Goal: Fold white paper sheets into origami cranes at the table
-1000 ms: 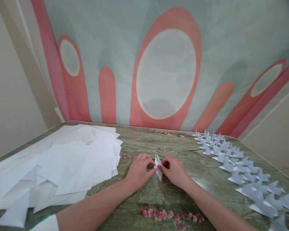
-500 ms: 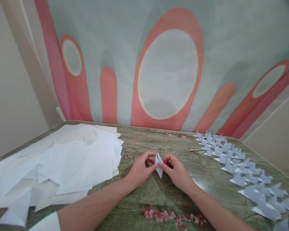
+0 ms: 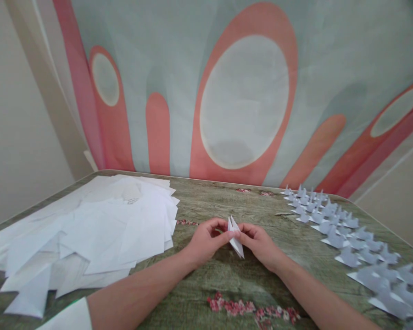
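A small folded white paper (image 3: 236,244), narrow and pointed at both ends, is held upright over the middle of the table. My left hand (image 3: 209,241) pinches it from the left, thumb in front and fingers curled behind. From the other side my right hand (image 3: 258,243) grips the same paper, its thumb tip meeting the left thumb near the middle of the folds. Two sharp points stick up side by side above the thumbs. The fingertips behind the paper are partly hidden.
A wide heap of loose white paper sheets (image 3: 99,229) covers the table's left side. Rows of folded paper birds (image 3: 349,256) stand along the right. The wood-patterned table (image 3: 179,293) bears printed pink flowers, and a painted wall (image 3: 179,50) rises behind its far edge.
The folded paper now looks narrower, its two points closer together, with both thumbs pressed together on it. The whole view has shifted slightly, moving the right-hand things rightward.
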### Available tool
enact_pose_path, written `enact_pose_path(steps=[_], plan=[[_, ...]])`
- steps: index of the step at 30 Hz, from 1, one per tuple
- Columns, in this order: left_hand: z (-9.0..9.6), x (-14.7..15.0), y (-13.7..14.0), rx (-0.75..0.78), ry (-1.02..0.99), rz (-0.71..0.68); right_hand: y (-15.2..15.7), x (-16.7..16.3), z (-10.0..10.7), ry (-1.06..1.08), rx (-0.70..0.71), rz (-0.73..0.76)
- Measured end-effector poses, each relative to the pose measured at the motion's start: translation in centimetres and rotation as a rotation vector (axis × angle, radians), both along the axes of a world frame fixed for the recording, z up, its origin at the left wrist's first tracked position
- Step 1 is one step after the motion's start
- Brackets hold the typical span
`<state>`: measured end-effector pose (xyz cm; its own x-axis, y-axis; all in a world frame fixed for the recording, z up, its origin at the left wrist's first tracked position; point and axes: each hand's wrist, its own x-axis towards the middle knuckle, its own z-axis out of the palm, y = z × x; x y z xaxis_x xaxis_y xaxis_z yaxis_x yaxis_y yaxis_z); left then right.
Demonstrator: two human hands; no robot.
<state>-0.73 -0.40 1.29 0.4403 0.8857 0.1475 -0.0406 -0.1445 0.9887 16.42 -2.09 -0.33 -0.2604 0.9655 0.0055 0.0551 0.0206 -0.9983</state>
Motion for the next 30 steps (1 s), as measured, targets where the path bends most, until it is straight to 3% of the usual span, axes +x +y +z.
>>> enact_pose_path(steps=[3, 7, 30], plan=[[0.08, -0.01, 0.02, -0.101, -0.112, -0.021, -0.02, 0.18, 0.12, 0.056, -0.064, 0.036], [0.14, -0.1, 0.01, -0.112, -0.156, 0.007, -0.02, 0.36, 0.18, 0.126, -0.123, 0.075], [-0.38, -0.2, 0.39, -0.112, -0.104, 0.072, 0.2, 0.55, 0.9, 0.038, -0.19, 0.128]])
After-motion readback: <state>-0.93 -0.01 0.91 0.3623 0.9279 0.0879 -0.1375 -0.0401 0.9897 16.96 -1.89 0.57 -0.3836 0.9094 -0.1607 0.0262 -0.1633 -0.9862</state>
